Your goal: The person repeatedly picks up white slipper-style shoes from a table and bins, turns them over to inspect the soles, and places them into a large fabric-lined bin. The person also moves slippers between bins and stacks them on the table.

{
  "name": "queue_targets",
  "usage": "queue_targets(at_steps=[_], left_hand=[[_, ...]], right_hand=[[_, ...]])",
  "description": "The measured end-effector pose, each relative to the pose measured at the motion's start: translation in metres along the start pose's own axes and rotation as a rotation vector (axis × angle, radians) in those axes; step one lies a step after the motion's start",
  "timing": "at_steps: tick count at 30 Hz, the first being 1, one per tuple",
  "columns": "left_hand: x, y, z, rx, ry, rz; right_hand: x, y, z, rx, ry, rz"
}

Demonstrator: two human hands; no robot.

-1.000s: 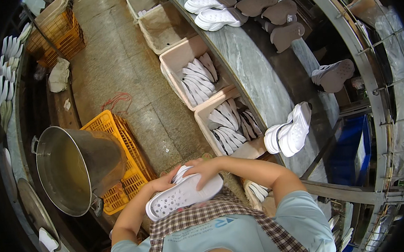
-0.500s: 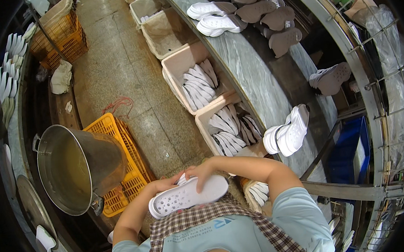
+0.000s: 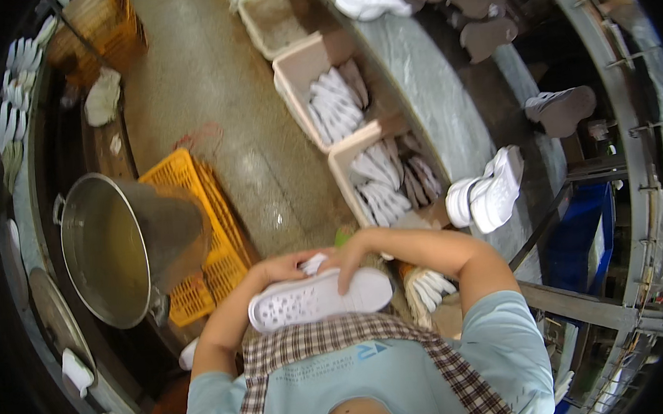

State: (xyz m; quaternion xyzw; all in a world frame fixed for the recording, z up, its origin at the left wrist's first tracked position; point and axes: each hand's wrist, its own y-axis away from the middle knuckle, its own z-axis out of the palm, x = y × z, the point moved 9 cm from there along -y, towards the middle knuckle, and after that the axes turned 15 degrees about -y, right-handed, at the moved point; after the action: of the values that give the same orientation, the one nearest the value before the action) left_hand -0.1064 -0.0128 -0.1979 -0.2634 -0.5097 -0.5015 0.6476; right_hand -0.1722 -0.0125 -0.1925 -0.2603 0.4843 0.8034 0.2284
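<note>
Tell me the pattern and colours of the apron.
The apron is checked in dark brown and white, seen best in the head view.

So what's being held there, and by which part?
A white shoe: the right hand grips near its middle, thumb across the upward face; the left hand is at the far edge, its hold partly hidden.

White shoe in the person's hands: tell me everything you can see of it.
The white shoe is long and round-ended, and looks like moulded foam or plastic. Small holes dot the left part of its broad face; the right end looks plainer. It lies crosswise, left end slightly lower, face toward the camera, just beyond the checked apron. The right hand's thumb presses on the face; the left hand holds the far edge. Blur hides finer detail.
</note>
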Motion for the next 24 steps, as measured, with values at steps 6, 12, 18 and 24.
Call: queue_targets(at_steps=[6,12,18,24], left_hand=[[-0.07,0.018,0.008,-0.012,0.172,-0.171],[-0.106,0.036,0.008,0.038,0.064,-0.314],[-0.101,0.039,-0.001,0.002,-0.086,-0.566],[-0.12,0.066,-0.016,0.194,0.047,-0.591]], right_hand=[[0.013,-0.038,0.008,-0.075,-0.31,-0.003],[0.022,-0.045,0.007,0.045,-0.292,-0.083],[0.027,-0.035,0.007,0.094,-0.289,-0.043],[0.035,-0.031,0.008,0.143,-0.367,-0.035]])
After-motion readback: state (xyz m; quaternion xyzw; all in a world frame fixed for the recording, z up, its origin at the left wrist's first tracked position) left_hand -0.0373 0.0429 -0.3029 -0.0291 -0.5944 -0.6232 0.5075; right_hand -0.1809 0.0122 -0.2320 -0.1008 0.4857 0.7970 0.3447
